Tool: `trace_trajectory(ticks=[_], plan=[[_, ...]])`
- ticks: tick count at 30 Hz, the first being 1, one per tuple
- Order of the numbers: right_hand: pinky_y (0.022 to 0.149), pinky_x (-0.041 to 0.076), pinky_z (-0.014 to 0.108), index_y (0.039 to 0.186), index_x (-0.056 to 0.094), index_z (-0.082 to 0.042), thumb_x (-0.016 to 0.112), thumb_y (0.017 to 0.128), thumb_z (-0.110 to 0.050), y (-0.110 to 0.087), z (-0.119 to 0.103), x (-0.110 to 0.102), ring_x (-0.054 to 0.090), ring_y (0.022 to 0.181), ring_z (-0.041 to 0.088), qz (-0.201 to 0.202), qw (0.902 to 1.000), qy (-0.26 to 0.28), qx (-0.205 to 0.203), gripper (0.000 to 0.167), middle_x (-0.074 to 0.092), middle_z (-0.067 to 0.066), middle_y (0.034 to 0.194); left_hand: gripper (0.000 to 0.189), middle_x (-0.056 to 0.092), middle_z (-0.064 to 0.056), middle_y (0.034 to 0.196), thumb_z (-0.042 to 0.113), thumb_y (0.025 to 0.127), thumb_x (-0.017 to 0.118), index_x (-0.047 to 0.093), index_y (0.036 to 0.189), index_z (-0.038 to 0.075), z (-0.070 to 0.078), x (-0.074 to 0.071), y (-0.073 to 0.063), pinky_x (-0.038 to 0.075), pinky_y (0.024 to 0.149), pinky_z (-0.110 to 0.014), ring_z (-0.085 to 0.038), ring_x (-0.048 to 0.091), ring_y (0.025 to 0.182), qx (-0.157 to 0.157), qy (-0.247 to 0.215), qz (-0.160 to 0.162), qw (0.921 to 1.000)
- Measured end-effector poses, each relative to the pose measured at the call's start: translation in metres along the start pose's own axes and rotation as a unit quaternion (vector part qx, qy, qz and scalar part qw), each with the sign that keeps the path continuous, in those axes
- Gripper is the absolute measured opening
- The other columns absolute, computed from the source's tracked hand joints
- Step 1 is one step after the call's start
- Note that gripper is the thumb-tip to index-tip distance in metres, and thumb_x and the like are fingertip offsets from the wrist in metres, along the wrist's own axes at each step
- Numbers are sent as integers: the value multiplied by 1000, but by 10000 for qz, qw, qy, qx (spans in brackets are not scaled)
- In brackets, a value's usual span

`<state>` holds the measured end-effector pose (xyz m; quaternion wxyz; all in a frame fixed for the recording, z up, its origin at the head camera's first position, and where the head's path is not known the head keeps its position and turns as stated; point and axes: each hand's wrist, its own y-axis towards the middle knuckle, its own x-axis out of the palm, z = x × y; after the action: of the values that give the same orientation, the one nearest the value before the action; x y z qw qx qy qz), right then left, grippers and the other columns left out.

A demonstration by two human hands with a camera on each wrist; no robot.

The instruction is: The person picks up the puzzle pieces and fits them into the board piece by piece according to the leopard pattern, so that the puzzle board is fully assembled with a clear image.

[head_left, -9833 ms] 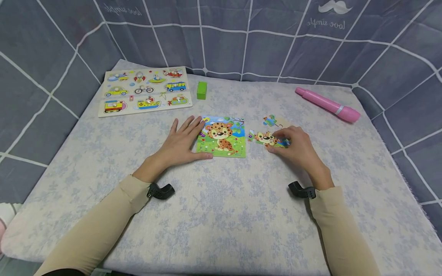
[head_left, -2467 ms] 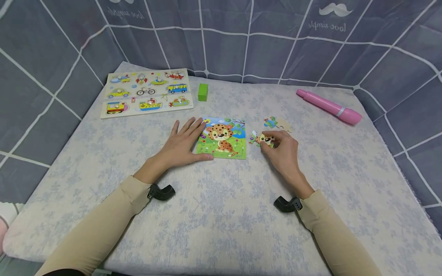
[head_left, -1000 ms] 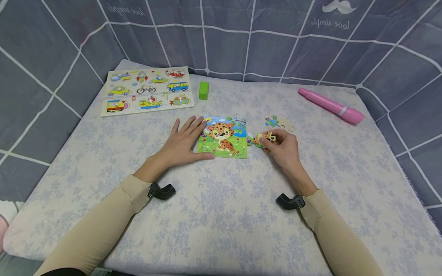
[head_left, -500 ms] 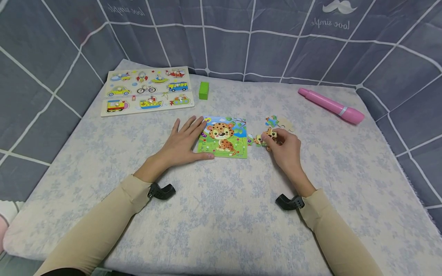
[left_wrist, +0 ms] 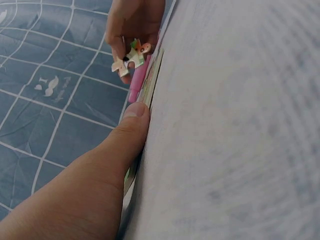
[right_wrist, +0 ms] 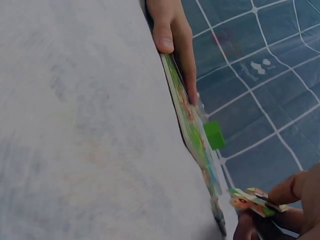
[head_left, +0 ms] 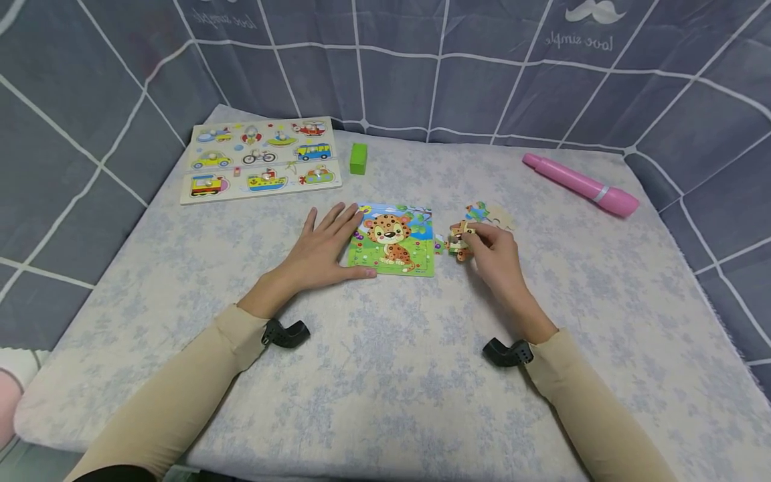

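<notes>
**Your right hand pinches a knobbed, leopard-printed jigsaw piece**

Your thumb and fingers clamp the thin piece, its rounded tabs and notch showing, tilted just right of a square, leopard-printed picture board. Your left hand lies palm down with fingers straight and spread, thumb and index finger touching the board's left corners. Just beside its right edge sits a small purple-and-green piece; beyond, a blue-and-green piece and a plain tan one lie side by side. Farther back are a flat, pale vehicle peg board, a green rectangular block and a smooth pink tube. Blue-mottled cloth covers your worktop.
</notes>
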<state>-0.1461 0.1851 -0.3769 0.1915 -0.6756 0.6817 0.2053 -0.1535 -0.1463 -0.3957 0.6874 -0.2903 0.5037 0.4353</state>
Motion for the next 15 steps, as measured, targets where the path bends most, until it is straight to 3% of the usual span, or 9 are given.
trace_trajectory(ticks=[7, 15], plan=[[67, 50, 24, 137, 70, -9, 68, 104, -15, 13, -14, 15, 68, 89, 12, -444, 9970, 404, -497, 33, 69, 15, 118, 117, 12, -6, 179, 76, 86, 69, 16, 171, 16, 0, 0, 0, -6, 129, -65, -29, 4, 166, -19, 2, -29, 10000], [78, 61, 31, 118, 75, -4, 76, 98, -11, 27, -40, 49, 78, 98, 29, -537, 9938, 810, -540, 21, 71, 16, 110, 116, 12, -6, 179, 77, 86, 68, 16, 171, 17, -1, 0, 0, -6, 129, -65, -29, 4, 166, -7, 9, -39, 10000]])
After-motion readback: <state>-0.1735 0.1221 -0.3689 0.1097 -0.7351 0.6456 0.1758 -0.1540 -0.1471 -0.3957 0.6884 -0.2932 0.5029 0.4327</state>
